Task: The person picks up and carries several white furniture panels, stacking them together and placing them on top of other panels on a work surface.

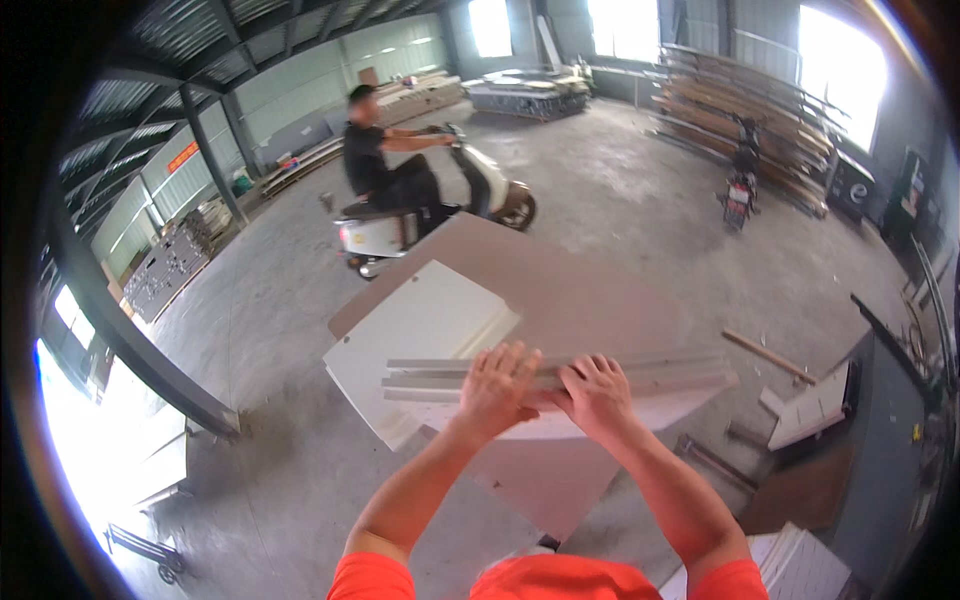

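Both my hands rest over the top edges of several long pale boards [670, 385], which stand on edge side by side across the table. My left hand [495, 388] curls its fingers over the far side of the edges, near their middle. Close beside it, my right hand [597, 388] grips the same boards, with the two thumbs near each other. A brownish-pink tabletop or large sheet [570, 270] lies beneath. On its left part lie flat white panels [415, 315], partly hidden behind the upright boards.
A person [375, 160] rides a white scooter [485, 185] just beyond the table. Another parked two-wheeler [738, 180] stands farther right, before stacked boards [740, 105]. A wooden strip [768, 357] lies on the floor at right, near a dark cabinet-like piece [885, 460]. A steel column [130, 330] rises at left.
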`<action>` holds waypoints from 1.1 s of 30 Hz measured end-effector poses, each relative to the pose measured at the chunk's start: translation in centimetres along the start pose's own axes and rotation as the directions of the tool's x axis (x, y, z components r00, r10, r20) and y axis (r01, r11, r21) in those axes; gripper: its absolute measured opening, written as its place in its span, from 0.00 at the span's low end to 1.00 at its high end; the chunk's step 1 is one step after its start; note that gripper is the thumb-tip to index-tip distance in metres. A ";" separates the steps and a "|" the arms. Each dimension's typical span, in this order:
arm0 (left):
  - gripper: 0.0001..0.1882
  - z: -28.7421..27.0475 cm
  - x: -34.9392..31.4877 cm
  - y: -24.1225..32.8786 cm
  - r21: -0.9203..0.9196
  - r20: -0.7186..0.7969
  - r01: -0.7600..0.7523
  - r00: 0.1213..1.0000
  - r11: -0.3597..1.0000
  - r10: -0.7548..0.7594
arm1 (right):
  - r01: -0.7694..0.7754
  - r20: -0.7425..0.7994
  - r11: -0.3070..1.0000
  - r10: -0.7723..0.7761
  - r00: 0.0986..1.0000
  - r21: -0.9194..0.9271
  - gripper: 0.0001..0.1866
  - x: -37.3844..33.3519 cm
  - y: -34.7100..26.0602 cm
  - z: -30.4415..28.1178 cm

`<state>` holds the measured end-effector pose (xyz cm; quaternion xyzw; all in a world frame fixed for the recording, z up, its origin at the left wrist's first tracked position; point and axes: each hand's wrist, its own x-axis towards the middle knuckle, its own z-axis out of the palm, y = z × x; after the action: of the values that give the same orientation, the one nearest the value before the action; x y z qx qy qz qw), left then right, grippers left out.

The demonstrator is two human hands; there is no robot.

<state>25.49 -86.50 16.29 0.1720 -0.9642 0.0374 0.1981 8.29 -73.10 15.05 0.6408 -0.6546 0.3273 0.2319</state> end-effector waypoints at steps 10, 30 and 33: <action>0.55 -2.7 1.6 0.2 -0.045 0.037 0.072 0.997 0.996 -0.070 | 0.095 0.173 0.995 -0.088 0.981 -0.031 0.15 1.3 6.9 -5.8; 0.60 -1.2 2.5 -2.2 -0.128 -0.028 0.104 0.994 0.986 -0.109 | -0.007 0.246 0.990 0.041 0.968 -0.138 0.25 -3.5 19.2 -12.3; 0.58 -1.2 2.0 -2.3 -0.149 -0.013 0.131 0.991 0.980 -0.134 | -0.005 0.253 0.995 0.030 0.967 -0.096 0.24 -3.7 19.5 -12.3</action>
<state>24.95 -89.14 18.20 0.2203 -0.9484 -0.0456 0.2233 -12.18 -62.32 18.09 0.6599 -0.6994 0.2130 0.1732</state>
